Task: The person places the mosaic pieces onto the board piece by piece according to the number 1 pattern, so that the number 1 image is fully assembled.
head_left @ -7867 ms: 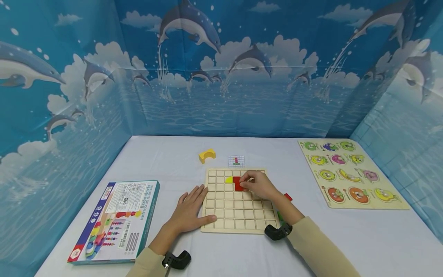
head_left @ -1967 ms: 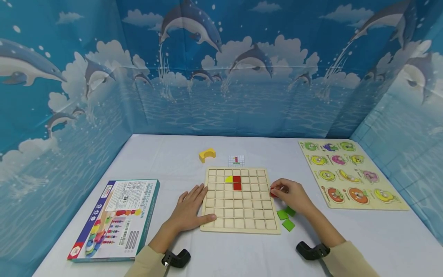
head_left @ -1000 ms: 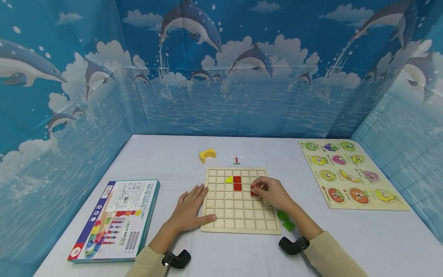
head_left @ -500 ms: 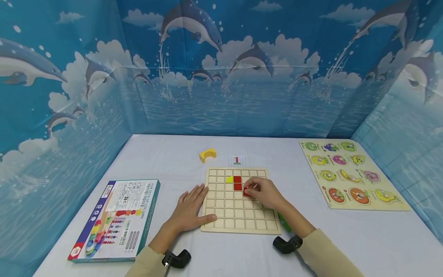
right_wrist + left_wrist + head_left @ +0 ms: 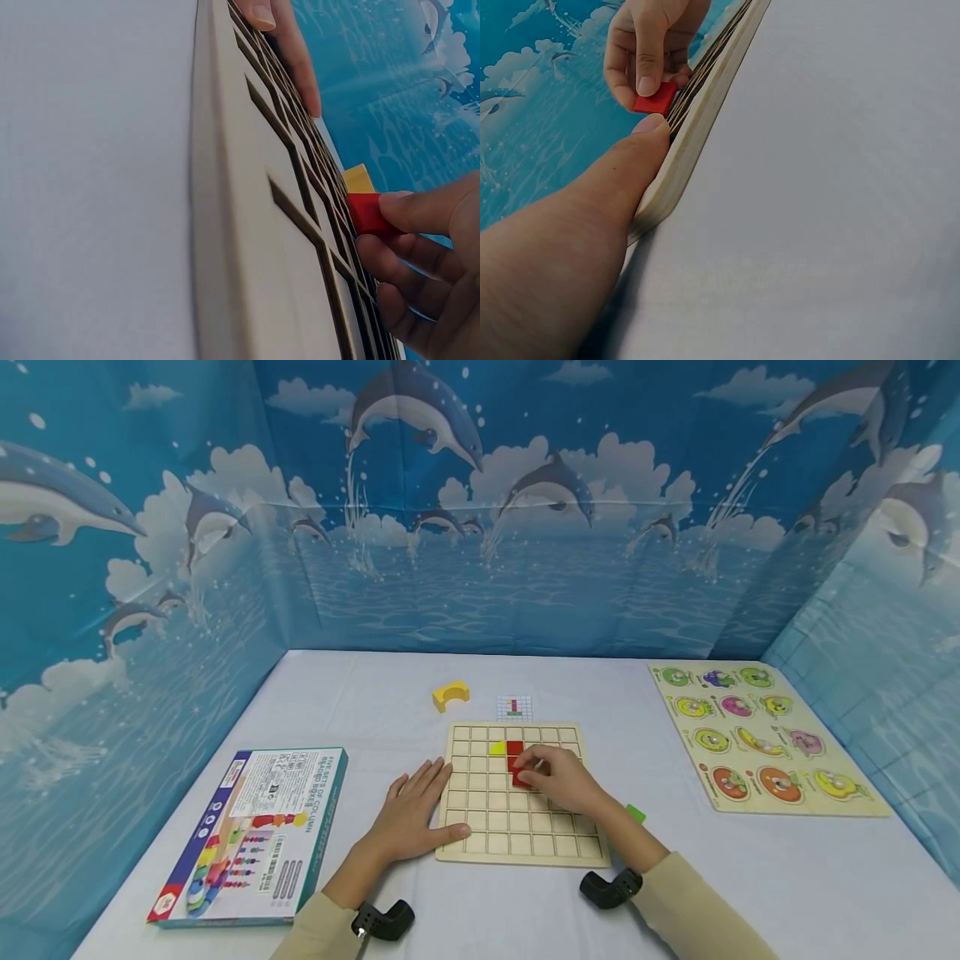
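Note:
My right hand (image 5: 561, 778) pinches a red square tile (image 5: 366, 214) between thumb and fingers, low over the wooden grid board (image 5: 491, 844). The tile is just below two red tiles (image 5: 514, 747) lying in one column of the grid; the fingers partly cover this spot. Left of the upper red tile, a yellow tile (image 5: 497, 748) fills part of a cell. My left hand (image 5: 405, 817) lies flat with fingers spread, its fingertips and thumb on the board's left edge. In the left wrist view, the held red tile shows beyond the left thumb.
A small pattern card (image 5: 513, 707) and a yellow arch block (image 5: 451, 695) are behind the board. One green tile (image 5: 636, 813) peeks out beside the right forearm. A boxed toy set (image 5: 251, 835) lies at left, a fruit puzzle board (image 5: 765, 752) at right.
A second red tile now lies in the column. My right hand picked up another red tile right of the board and carried it left to the column. The left hand has stayed put.

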The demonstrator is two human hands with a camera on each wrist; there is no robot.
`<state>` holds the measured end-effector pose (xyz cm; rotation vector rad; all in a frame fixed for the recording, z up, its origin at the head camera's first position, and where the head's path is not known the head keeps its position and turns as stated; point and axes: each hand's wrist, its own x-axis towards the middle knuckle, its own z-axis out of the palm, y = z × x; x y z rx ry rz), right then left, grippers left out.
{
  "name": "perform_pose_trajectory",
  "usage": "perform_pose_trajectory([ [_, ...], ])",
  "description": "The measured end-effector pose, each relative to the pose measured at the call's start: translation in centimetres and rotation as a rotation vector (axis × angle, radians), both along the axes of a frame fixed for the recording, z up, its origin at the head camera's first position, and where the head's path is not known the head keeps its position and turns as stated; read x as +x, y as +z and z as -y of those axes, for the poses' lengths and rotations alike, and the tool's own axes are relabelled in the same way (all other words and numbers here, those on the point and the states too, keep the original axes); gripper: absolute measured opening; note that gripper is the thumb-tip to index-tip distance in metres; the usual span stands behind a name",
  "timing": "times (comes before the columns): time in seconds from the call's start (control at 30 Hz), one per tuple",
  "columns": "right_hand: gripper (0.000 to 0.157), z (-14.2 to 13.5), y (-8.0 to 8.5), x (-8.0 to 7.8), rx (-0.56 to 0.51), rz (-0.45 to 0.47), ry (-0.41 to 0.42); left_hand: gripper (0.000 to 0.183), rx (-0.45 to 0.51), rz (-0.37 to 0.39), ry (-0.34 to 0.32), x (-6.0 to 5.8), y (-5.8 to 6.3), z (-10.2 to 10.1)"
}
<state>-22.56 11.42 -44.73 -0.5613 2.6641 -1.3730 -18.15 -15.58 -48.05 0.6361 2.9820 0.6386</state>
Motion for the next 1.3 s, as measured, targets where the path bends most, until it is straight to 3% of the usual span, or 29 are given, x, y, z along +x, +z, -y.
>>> perform_pose_trajectory([
  [0.87,0.011,0.10,-0.50,-0.29,0.099,-0.089,0.030,0.099,0.000,0.014,0.000,0.00,0.11,0.00],
  [1.3,0.013,0.14,-0.65,-0.24,0.119,-0.090,0.027,0.099,0.001,-0.006,-0.014,-0.02,0.12,0.07],
])
